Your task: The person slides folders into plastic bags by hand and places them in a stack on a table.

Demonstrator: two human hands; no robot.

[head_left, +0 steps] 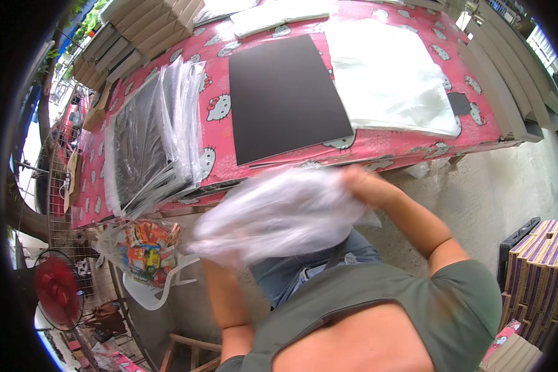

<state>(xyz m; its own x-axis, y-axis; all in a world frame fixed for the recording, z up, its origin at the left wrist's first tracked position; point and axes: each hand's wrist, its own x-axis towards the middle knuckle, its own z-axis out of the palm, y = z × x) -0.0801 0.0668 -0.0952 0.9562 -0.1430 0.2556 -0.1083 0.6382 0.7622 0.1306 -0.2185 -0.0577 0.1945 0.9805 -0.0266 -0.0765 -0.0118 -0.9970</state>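
A clear plastic bag (285, 214) is stretched between my hands in front of my body, just off the table's near edge, and motion smears it. My right hand (361, 185) grips the bag's right end, its fingers closed and blurred. At the lower left end, my left hand (229, 253) lies mostly behind the film, seemingly closed on it. Beyond the bag, a flat black board (288, 99) rests on the pink patterned table. To its left lies a stack of black boards in clear plastic bags (146, 139). On its right is a pile of flat white plastic bags (387, 80).
Cardboard boxes (146, 28) are stacked at the table's far left, and long grey-brown cartons (499, 80) stand along its right. Below left are a bag of colourful packets (149, 251) on a white chair (149, 294) and a red fan (57, 290). Bundled cardboard (542, 273) sits at right.
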